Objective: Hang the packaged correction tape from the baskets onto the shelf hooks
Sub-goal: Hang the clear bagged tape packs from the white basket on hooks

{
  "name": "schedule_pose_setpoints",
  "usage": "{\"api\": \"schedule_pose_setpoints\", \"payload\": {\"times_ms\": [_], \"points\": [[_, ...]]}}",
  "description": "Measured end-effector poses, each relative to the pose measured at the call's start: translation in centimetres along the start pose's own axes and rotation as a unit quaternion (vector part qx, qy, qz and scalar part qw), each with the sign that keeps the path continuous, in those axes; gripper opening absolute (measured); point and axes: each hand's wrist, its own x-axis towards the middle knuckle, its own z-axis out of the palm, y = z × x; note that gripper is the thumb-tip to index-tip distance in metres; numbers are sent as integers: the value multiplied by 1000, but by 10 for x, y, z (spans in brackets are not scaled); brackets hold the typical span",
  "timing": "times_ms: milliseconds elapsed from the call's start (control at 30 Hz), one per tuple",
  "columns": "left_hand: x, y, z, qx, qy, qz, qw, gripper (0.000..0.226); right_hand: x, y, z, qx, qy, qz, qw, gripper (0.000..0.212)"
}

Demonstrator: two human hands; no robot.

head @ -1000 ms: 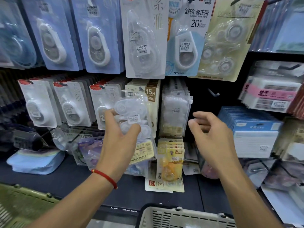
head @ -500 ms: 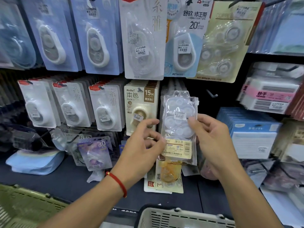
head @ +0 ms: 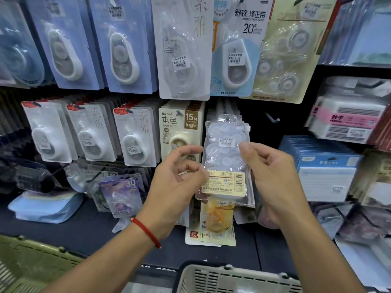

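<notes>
Standing before a stationery shop display: dark shelf below, rows of carded correction tape on hooks above. Clear packet of correction tape held upright in front of the middle row, just right of the beige 15M card, its top hole level with the packs hanging behind it; cannot tell whether on a hook. Right hand with grip pinching the packet's right edge, thumb on the front. Left hand, red cord at the wrist, grip pinching the packet's lower left edge by the yellow barcode label. Bare hook just right of the packet. Blue boxes stacked further right. White basket at the bottom edge, green basket at lower left.
</notes>
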Motion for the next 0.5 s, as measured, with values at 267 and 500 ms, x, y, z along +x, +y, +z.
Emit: {"api": "schedule_pose_setpoints", "payload": {"times_ms": [267,500], "points": [[7,-14,-12,446,46,104,888,45,-5,31,-1,-499,72,-177,845,45],[22,-21,-21,579,58,203,788,75,19,65,16,-620,-78,-175,761,77]]}}
